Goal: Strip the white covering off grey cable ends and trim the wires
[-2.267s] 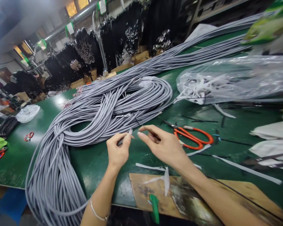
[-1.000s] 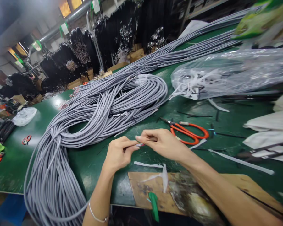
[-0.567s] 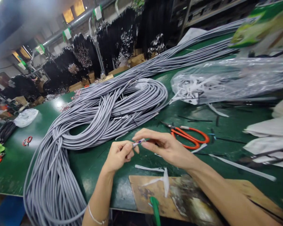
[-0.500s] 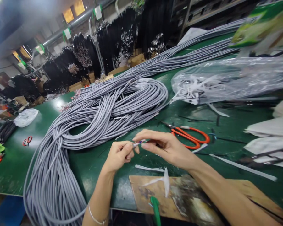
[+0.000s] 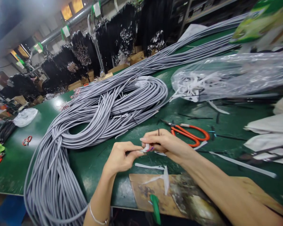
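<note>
Together, left hand (image 5: 123, 157) pinching cable end (image 5: 145, 150), right hand (image 5: 166, 142) pinching its white strands (image 5: 147, 146).

Left forearm (image 5: 103, 188) bare, slanting up on the near left side of the scissors (image 5: 188, 133). My left hand (image 5: 122, 157) sits left of them, wrist bent their way, thumb and forefinger stretched into a pinch. Right forearm (image 5: 209, 174) bare, reaching in past their near side. My right hand (image 5: 163, 142), just left of their handles, has its fingers curled and tips pinched. From my distant seat, both hands' fingertips look nearly together.
</note>
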A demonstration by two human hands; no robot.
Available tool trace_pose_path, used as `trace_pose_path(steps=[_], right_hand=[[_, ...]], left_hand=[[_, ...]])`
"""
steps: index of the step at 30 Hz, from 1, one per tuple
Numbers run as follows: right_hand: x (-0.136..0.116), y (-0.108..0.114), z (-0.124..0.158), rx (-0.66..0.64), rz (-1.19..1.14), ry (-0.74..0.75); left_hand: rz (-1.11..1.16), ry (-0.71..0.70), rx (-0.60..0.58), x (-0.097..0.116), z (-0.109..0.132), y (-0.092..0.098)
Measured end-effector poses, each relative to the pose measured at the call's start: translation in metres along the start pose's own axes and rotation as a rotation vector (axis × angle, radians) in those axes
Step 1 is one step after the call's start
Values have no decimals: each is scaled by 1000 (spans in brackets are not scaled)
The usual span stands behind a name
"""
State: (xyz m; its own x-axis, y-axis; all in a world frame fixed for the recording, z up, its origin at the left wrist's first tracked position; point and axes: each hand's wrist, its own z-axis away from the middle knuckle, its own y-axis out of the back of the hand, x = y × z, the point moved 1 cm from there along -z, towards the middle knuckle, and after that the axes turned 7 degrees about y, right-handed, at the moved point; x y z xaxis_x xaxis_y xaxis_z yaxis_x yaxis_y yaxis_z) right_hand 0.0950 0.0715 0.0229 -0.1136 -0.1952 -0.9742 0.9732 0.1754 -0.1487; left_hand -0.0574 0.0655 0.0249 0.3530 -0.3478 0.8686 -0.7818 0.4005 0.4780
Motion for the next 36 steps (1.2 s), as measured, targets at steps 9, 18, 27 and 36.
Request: trace_pose_path(steps=[9,18,27,36], right_hand=[[0,-11,4,53,419,590],[2,1,12,364,882,934],[5,62,-14,455,1044,225],[33,93,-21,574,1190,132]], left_hand=[[251,250,292,-12,-4,-9],[-361,-20,187,-9,-2,-18],[-136,-62,76,-2,-2,-26],[9,11,263,-12,-6,-17]])
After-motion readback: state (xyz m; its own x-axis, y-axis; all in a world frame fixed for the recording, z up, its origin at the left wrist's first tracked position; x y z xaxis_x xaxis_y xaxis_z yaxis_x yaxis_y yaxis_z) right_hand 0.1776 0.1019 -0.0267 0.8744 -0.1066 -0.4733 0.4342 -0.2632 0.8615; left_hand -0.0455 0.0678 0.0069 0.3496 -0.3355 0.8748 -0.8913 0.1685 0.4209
